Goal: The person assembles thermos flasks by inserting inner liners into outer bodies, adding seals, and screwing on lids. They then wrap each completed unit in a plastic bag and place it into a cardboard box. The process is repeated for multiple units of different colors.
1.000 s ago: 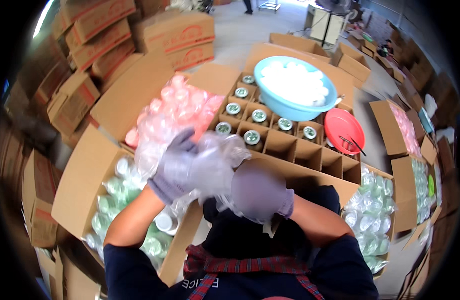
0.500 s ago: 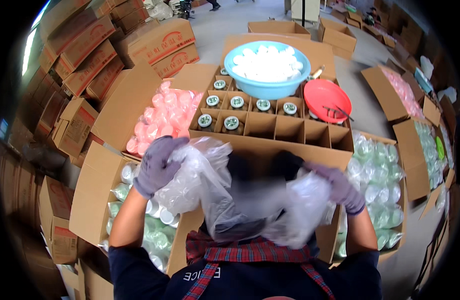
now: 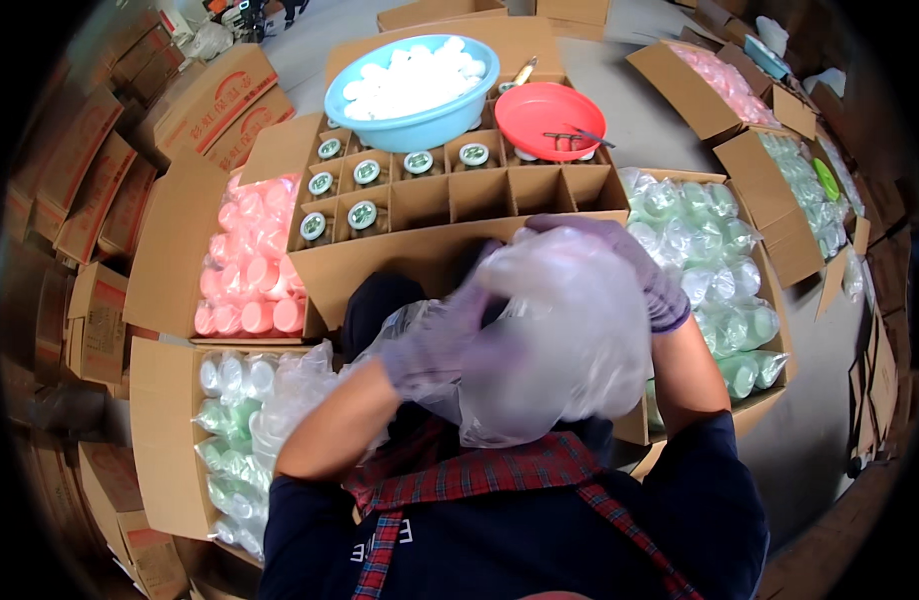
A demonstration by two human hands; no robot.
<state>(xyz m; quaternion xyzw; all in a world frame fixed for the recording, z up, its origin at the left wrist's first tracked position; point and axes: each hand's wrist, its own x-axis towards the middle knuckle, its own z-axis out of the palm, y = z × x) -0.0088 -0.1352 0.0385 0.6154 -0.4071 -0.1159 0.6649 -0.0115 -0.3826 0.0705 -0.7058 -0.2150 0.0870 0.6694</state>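
Note:
A crumpled clear plastic bag (image 3: 565, 335) bunches up in front of my chest, between my two grey-purple gloved hands. My right hand (image 3: 620, 250) grips its upper right side, fingers bent over the top. On the left side, my left hand (image 3: 445, 345) is closed against the bag, partly blurred by motion. Just beyond stands a divided cardboard carton (image 3: 430, 235), with glass liners (image 3: 363, 215) topped by pale round ends in several cells. The front right cells show no liners. More loose clear plastic (image 3: 300, 390) lies by my left forearm.
On the carton sit a blue basin (image 3: 410, 125) of white round pieces and a red basin (image 3: 550, 115) with dark tools. Open boxes hold pink cups (image 3: 255, 265) at left and green bagged cups (image 3: 700, 250) at right. More green ones (image 3: 230, 420) lie near left. Stacked cartons (image 3: 100, 170) line the left.
My hands have come together from wide apart, gathering the spread plastic into a bunch. My right hand moved inward and up. The whole view has shifted, so the carton appears further left and higher.

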